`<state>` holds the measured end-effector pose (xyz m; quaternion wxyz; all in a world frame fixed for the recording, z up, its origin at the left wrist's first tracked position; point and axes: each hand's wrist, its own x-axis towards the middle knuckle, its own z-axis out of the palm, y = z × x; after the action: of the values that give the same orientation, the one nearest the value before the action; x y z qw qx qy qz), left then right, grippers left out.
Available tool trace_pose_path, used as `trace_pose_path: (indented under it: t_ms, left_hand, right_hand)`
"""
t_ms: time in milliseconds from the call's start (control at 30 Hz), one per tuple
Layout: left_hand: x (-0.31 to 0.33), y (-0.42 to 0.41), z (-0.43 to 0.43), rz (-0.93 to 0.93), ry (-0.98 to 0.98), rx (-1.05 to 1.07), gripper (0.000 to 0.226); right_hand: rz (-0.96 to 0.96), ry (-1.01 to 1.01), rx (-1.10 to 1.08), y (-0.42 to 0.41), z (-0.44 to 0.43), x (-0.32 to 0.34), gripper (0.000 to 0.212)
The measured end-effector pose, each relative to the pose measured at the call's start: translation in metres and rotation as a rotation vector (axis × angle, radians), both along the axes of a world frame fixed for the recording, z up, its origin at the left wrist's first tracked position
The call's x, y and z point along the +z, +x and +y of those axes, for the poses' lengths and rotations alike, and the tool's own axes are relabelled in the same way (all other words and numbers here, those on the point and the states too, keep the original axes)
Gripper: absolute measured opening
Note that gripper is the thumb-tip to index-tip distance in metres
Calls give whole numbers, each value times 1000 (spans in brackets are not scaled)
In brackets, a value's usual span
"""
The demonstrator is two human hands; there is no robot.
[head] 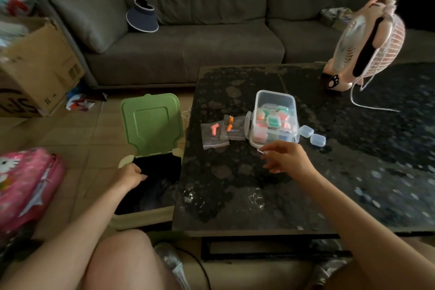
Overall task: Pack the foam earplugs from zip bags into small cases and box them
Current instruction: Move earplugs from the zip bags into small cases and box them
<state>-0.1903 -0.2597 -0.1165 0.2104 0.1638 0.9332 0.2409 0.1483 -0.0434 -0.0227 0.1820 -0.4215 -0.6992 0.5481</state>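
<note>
Zip bags [215, 135] with orange earplugs [229, 127] lie on the table [235, 195] just left of the clear box [275, 101], forward-left of the right hand [286, 158], whose loosely spread fingers hold nothing, while the farther left hand [131, 175] dips into the bin [146, 215], its fingers' state impossible to tell.

The cardboard box [40, 63] on the left carries large dark letters low on its side, turned and cut off by the frame edge, with only something like "SF" legible. Its small printed handling symbols are too small to read. The pink fan [367, 40] bears a black-and-white paw print on its base, and the pink bag [26, 183] shows a white cartoon cat face.
</note>
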Motion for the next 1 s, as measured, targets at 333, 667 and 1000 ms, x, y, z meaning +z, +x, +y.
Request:
trace_pose_path:
  t_ms: [333,667,1000]
  left_hand:
    - [108,90,61,224,159,-348,8]
    - [100,204,94,112,416,-555,10]
    - [85,204,87,157,409,-619,11]
  right_hand:
    - [-80,223,-413,39,35,13,20]
    - [-592,473,26,32,109,-9,57]
    - [-582,543,74,43,99,-34,56]
